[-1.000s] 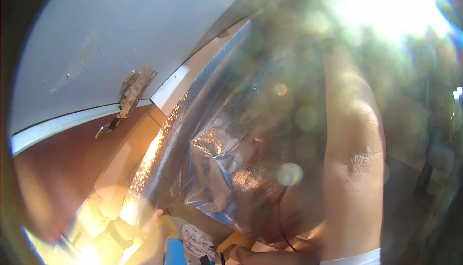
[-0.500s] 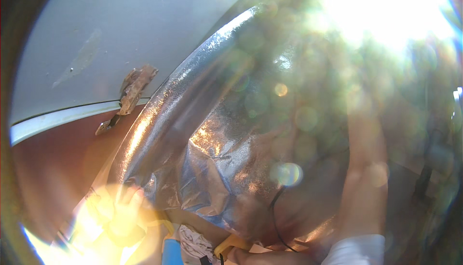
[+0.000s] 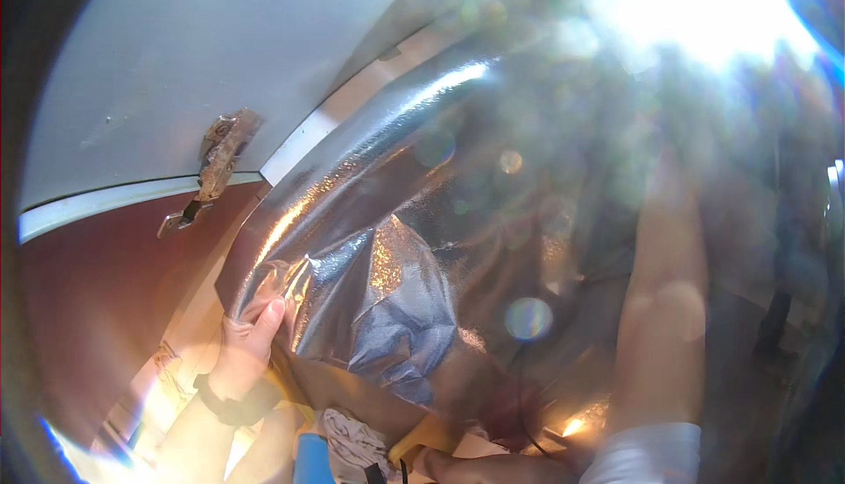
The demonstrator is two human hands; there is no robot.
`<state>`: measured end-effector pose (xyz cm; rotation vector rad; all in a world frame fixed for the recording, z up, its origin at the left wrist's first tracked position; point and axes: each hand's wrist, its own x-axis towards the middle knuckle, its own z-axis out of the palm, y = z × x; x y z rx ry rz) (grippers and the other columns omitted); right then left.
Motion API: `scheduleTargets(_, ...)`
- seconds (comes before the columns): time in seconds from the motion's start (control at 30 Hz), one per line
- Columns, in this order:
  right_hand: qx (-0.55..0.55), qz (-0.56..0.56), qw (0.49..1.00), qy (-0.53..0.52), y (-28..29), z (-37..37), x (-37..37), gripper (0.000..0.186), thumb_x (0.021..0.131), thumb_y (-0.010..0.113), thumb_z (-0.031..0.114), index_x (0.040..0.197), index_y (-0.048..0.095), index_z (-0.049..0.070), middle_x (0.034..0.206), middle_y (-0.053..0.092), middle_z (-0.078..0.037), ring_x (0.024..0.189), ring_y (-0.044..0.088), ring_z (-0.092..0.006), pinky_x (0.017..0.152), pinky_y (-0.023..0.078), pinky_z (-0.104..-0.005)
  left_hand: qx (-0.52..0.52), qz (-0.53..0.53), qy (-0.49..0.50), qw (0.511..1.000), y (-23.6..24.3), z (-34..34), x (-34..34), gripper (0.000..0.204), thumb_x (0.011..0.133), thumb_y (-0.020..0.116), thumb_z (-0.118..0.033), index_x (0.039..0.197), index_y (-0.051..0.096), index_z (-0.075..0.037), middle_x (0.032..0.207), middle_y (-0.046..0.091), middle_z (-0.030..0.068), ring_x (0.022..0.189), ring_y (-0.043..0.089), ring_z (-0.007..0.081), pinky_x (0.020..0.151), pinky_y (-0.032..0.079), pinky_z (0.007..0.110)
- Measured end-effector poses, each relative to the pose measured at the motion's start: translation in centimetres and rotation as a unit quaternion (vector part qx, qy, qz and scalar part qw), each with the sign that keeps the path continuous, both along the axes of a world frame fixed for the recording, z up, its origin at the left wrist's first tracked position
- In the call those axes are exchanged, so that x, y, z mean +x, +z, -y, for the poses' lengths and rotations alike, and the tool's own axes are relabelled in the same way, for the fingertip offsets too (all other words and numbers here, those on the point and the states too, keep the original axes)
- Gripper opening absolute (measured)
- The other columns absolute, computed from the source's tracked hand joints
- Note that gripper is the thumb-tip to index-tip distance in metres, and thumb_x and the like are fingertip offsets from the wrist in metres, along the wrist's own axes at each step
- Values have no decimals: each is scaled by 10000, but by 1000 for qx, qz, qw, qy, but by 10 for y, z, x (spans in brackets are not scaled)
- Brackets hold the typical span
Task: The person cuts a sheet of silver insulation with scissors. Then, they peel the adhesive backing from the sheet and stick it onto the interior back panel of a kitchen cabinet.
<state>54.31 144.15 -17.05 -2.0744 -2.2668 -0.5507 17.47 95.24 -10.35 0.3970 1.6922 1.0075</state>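
A large sheet of shiny silver foil (image 3: 400,334) spreads across the middle, curved along its upper left edge and crumpled near its centre. My left hand (image 3: 255,326) is closed on the sheet's lower left edge, thumb on top, with folds bunched around the fingers. A dark band circles that wrist. My right forearm (image 3: 664,308), with a white sleeve at its lower end, reaches up over the right part of the sheet. Strong glare hides my right hand's fingers and whatever they touch.
Left of the sheet, a grey-blue door panel (image 3: 132,88) carries a rusty hinge (image 3: 220,157) beside a reddish-brown panel (image 3: 114,299). Along the bottom lie a blue object (image 3: 312,459), a crumpled pale cloth (image 3: 354,436) and a thin dark cord (image 3: 519,405).
My left hand has moved up and right, and now shows clearly gripping the foil edge. The foil's left part has shifted, exposing more white frame behind it. My right arm has hardly moved.
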Motion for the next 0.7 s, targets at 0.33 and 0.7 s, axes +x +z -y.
scheduleTargets(0.33, -131, -192, 932, 278, 28, 138, -102, 450, 892, 508, 183, 1299, 408, 20, 1307, 431, -222, 1200, 422, -396, 997, 358, -451, -33, -49, -50, 997, -4, 19, 0, 161, 908, 534, -111, 984, 605, 12, 853, 623, 49, 732, 574, 116, 673, 464, 271)
scheduleTargets(0.7, -404, -215, 855, 243, 99, 111, -235, 677, 639, 734, 493, 1090, 625, -1, 1083, 615, -208, 999, 602, -321, 871, 467, -373, 146, -399, -360, 831, 22, 22, 3, 540, 700, 674, -141, 1193, 518, 15, 973, 610, 212, 732, 639, 283, 614, 510, 367)
